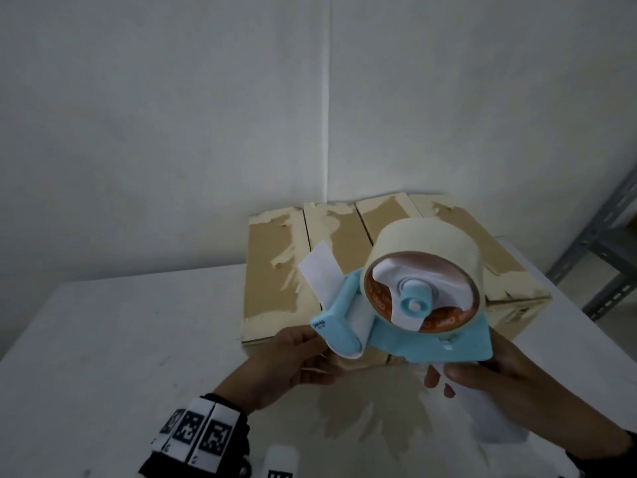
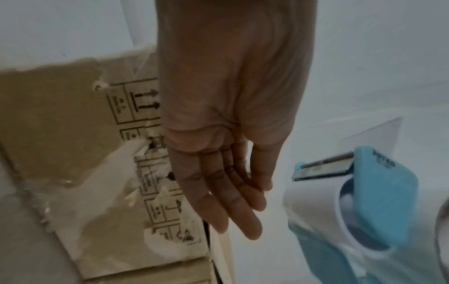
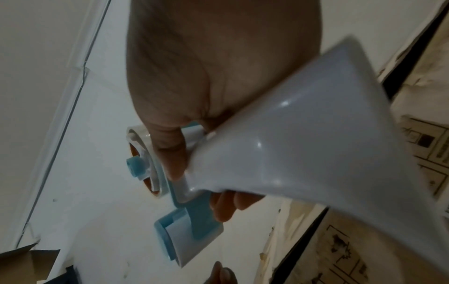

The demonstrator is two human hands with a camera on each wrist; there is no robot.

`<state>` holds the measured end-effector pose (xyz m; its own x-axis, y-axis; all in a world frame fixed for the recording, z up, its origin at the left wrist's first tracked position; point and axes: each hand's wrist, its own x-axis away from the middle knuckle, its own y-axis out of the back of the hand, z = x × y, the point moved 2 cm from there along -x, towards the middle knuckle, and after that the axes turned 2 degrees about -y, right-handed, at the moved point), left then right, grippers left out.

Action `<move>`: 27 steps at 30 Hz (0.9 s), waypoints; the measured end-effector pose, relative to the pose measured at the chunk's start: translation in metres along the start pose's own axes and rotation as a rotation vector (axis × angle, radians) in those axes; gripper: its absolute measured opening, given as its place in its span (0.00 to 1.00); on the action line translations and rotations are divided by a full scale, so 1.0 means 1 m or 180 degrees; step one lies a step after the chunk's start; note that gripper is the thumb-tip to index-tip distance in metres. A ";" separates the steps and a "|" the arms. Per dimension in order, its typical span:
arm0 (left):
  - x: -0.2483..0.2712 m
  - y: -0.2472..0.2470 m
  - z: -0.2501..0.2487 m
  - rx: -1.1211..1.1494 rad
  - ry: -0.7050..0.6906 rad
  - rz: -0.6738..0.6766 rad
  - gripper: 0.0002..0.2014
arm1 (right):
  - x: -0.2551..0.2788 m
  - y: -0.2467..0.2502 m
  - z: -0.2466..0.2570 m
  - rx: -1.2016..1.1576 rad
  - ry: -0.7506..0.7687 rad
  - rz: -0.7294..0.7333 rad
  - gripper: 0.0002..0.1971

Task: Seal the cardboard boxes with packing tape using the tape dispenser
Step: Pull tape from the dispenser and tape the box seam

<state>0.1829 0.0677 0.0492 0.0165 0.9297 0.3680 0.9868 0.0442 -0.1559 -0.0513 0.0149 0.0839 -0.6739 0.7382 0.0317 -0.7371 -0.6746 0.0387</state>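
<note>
Several brown cardboard boxes [image 1: 275, 270] stand side by side at the back of the white table [image 1: 120, 357], their tops scarred with torn tape. My right hand [image 1: 482, 377] grips the white handle [image 3: 303, 144] of a blue and white tape dispenser [image 1: 396, 336], held up in front of the boxes. A beige tape roll [image 1: 406, 243] sits on its hub. My left hand [image 1: 293, 360] lies just left of the dispenser's roller end. Its fingers [image 2: 226, 201] are straight and hold nothing, beside the printed side of a box [image 2: 60, 124]. The dispenser's blade [image 2: 323, 167] faces that hand.
A grey metal shelf frame [image 1: 599, 257] stands at the right edge. A white wall rises right behind the boxes. A brownish patch of tape residue [image 1: 372, 408] marks the table near me. An open cardboard flap [image 3: 24, 259] shows low in the right wrist view.
</note>
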 end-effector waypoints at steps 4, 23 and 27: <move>-0.003 0.016 -0.009 -0.0236 0.0112 0.0170 0.10 | -0.003 0.000 0.005 -0.0100 0.0043 0.0044 0.27; -0.028 0.097 -0.050 -0.2040 -0.1170 -0.1918 0.04 | -0.026 0.018 0.019 0.0190 -0.0020 -0.0417 0.21; -0.059 0.130 -0.030 -0.2821 -0.0623 -0.1704 0.32 | -0.032 0.021 0.022 0.0136 -0.0055 -0.0735 0.09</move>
<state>0.3148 0.0082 0.0346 -0.4047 0.9141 0.0241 0.6238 0.2567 0.7383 -0.0444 -0.0228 0.1057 -0.4863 0.8731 0.0341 -0.8687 -0.4873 0.0891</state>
